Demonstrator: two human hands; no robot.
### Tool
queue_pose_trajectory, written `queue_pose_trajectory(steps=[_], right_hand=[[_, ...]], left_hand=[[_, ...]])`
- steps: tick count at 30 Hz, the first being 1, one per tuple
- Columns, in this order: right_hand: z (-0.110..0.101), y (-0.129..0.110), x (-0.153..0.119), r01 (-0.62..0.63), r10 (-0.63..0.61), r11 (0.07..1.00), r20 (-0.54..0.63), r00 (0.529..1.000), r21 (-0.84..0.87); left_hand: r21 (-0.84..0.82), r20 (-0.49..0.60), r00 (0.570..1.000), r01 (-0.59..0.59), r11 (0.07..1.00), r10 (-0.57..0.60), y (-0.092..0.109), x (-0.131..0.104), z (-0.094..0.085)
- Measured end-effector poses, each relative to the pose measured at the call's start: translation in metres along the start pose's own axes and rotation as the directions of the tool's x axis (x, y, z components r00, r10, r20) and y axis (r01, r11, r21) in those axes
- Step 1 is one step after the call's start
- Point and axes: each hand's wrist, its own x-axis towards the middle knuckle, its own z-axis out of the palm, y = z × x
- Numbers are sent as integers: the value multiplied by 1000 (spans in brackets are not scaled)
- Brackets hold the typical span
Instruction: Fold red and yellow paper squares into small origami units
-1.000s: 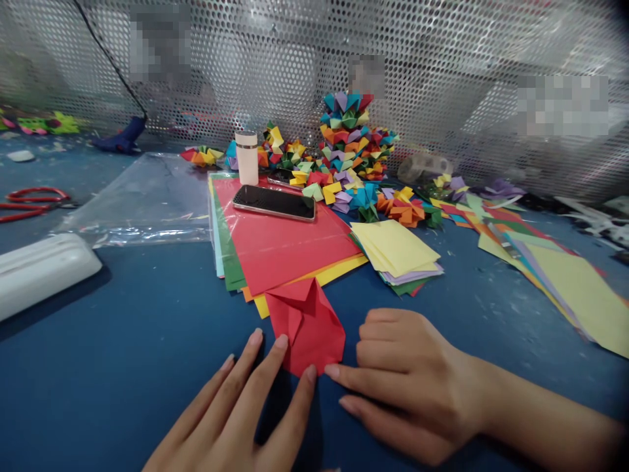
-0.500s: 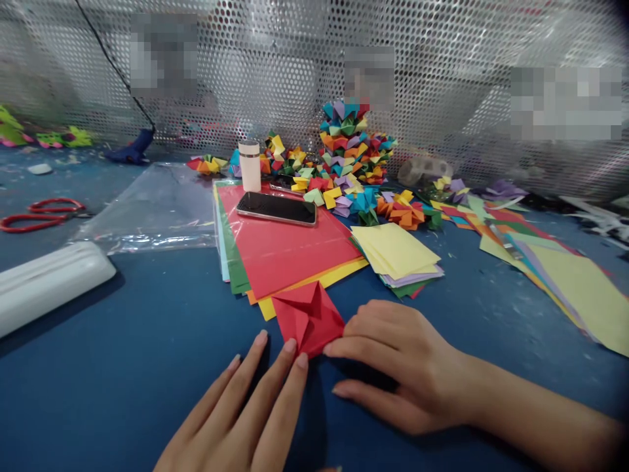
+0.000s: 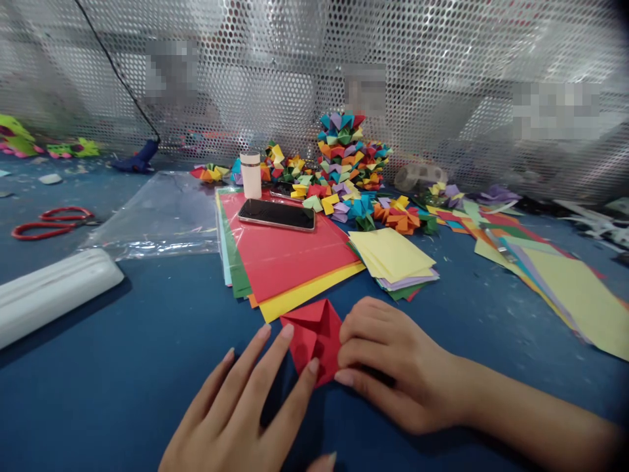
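A small red folded paper (image 3: pixel 322 334), with triangular flaps on its upper face, lies on the blue table in front of me. My left hand (image 3: pixel 250 400) is open, fingers spread, its index fingertip pressing on the paper's lower left part and its middle finger at the left corner. At the paper's right edge, my right hand (image 3: pixel 398 367) is closed, fingers curled with the thumb below, gripping that edge. Just beyond it lie a stack of large coloured sheets (image 3: pixel 295 262) with red on top and a pile of small pale yellow squares (image 3: pixel 393 252).
On the sheets rest a phone (image 3: pixel 276 215) and a white cylinder (image 3: pixel 251 176). Behind stands a tower of folded paper pieces (image 3: pixel 341 154) before a perforated metal screen. Red-handled scissors (image 3: pixel 52 223), a white device (image 3: pixel 54 292) and a blue glue gun (image 3: pixel 137 157) are at left; paper strips (image 3: pixel 565 275) at right.
My left index finger has moved up onto the paper and spread from the middle finger. My right fingers have curled closer around its right edge. The view has shifted slightly.
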Motion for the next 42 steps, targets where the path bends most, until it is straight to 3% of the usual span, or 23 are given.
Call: queue_pose_trajectory(steps=[3, 5, 11, 16, 21, 26, 30, 34, 42], right_hand=[[1, -1, -1, -24, 24, 1000, -22, 999, -5], [2, 0, -2, -7, 4, 999, -59, 998, -53], [6, 4, -4, 57, -77, 981, -105, 991, -188], [7, 4, -4, 52, -79, 968, -103, 992, -244], [6, 5, -3, 9, -47, 964, -136, 990, -267], [2, 8, -3, -150, 116, 973, -194, 974, -174], [3, 15, -4, -232, 194, 953, -193, 962, -195], [4, 16, -3, -265, 228, 943, -190, 955, -203], [3, -1, -1, -212, 190, 976, -259, 947, -60]], left_hand=[[-89, -20, 986, 163, 983, -165, 9, -3, 1], [-145, -40, 976, 208, 967, -215, 14, -6, 3], [-196, -114, 980, 138, 971, -162, 14, -4, 3], [-98, -78, 997, -24, 995, 16, 6, 0, 2], [-241, -118, 961, 217, 946, -250, 18, 0, 5], [-250, -113, 945, 272, 929, -307, 24, 0, 6], [-208, -90, 934, 321, 924, -344, 22, -3, 6], [-133, -72, 942, 316, 939, -328, 21, -4, 7], [-26, -175, 961, 214, 976, -216, 22, -2, 9]])
